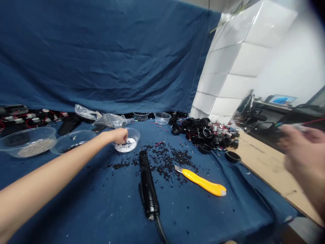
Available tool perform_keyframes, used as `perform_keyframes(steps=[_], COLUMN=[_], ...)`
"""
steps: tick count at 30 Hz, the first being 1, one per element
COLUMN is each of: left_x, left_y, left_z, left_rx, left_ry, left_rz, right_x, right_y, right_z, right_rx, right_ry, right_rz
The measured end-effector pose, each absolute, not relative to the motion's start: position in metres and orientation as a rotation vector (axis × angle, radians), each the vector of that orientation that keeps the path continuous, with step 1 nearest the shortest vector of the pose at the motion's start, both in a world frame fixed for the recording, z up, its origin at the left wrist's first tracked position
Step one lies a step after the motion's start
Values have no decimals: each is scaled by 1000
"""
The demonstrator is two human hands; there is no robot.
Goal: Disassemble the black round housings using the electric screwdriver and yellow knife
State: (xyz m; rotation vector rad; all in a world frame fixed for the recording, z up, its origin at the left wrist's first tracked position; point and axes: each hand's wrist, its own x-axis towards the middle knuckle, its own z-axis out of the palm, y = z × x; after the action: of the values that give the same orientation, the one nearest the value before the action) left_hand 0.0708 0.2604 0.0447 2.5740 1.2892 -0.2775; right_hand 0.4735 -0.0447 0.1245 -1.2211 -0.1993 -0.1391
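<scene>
Left hand [120,136] reaches into the clear bowl [137,136] of white pieces [129,146], eleven o'clock from the black screwdriver [147,188]; fingers curled, contents indeterminable. Right hand [302,145], blurred at the view's three o'clock, fingers closed on a red-wired part [300,127].

I see open counter [106,203] at near left, between the left forearm [58,166] and a black electric screwdriver [149,189]. A yellow knife [203,182] blocks its right; piled black housings [199,130] block far right, clear bowls [137,137] far left.
</scene>
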Motion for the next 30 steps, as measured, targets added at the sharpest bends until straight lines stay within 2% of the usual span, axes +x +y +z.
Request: perform_keyframes(steps=[5,9,12,16,20,30], left_x=[78,61,31,-3,-14,4], left_y=[241,221,184,123,88,56], left_z=[69,94,84,40,7,9], left_rx=[2579,2517,2348,1994,1659,1226], left_ry=[1300,1184,1041,943,912,801], left_rz=[36,358,532,569,638,800], right_x=[324,195,140,134,159,163], right_y=[-17,-9,-10,-13,-16,-17], right_z=[115,59,14,-17,-20,-11], right_rx=[-1009,-848,-839,-923,-1011,-1036], right_ry=[-591,-714,-730,-762,-860,-919], right_rz=[525,970,1197,1232,1179,1104])
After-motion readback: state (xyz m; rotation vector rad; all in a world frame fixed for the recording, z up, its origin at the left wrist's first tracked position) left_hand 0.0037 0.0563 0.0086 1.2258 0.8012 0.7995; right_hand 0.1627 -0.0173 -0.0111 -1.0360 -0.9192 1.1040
